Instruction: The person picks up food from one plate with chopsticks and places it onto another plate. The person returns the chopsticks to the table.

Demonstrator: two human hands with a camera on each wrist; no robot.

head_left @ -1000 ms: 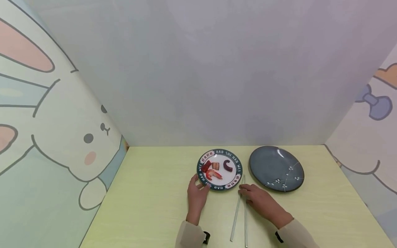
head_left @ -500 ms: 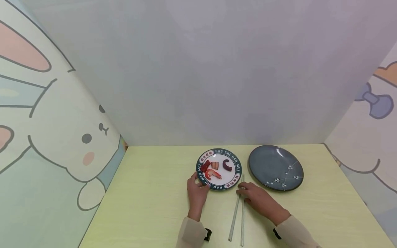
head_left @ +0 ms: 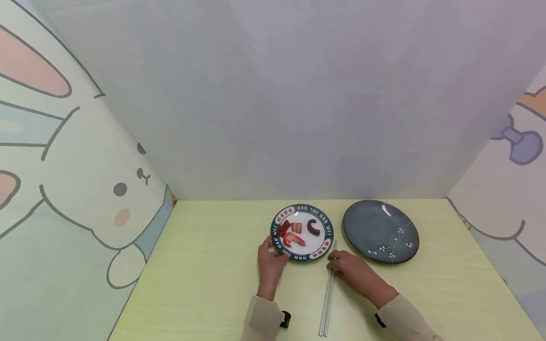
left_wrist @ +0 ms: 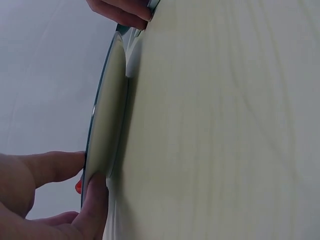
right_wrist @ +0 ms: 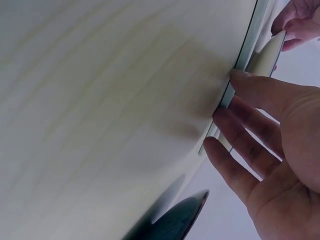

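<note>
A small white plate (head_left: 327, 227) with a dark green lettered rim holds a shrimp (head_left: 294, 239), a small layered meat piece (head_left: 296, 228), a dark curved piece (head_left: 313, 228) and a red piece (head_left: 283, 228). At its lower left edge my left hand (head_left: 270, 266) pinches the rim; in the left wrist view the thumb and fingers lie on both sides of it. To the plate's right, my right hand (head_left: 358, 272) holds a pair of silvery chopsticks (head_left: 326, 303) near their far ends. The chopsticks lie close together over the table, their other ends toward me.
A larger dark blue-grey plate (head_left: 375, 227) with white blossoms stands right of the small plate, beyond my right hand. A grey wall (head_left: 273, 142) closes off the back of the pale yellow table (head_left: 204, 274). Cartoon-printed panels (head_left: 85, 189) flank both sides.
The near ends of the two chopsticks have come together, from spread apart to side by side, under my right hand. My left hand stays at the plate's rim.
</note>
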